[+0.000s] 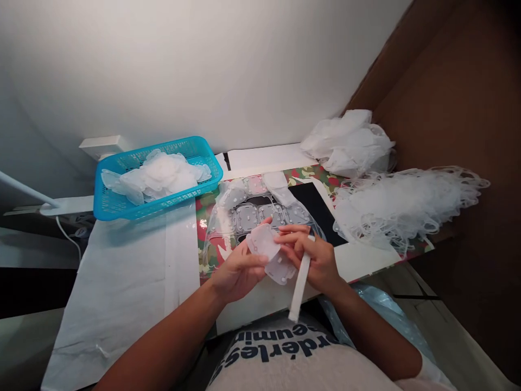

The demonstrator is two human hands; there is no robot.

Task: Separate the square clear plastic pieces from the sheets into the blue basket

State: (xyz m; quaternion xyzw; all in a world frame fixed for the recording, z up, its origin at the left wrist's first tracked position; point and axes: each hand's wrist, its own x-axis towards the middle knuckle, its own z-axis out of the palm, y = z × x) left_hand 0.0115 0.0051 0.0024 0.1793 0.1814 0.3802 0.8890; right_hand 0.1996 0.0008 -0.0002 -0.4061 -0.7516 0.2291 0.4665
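Observation:
My left hand (pixel 238 271) pinches a small clear plastic moulded piece (pixel 269 253) just above the table's near edge. My right hand (pixel 313 255) grips a white stick-like tool (pixel 300 286) that points down toward my lap, and its fingertips also touch the plastic piece. Right behind both hands lies a clear moulded plastic sheet (pixel 252 214) with several pockets, on a patterned mat (pixel 309 176).
A blue basket (pixel 109 203) holding clear plastic pieces stands at the back left. Piles of thin white plastic trimmings (pixel 407 203) and crumpled white plastic (pixel 350 141) lie at the right. White paper (pixel 122 277) covers the left of the table. A brown cardboard wall (pixel 456 108) rises at right.

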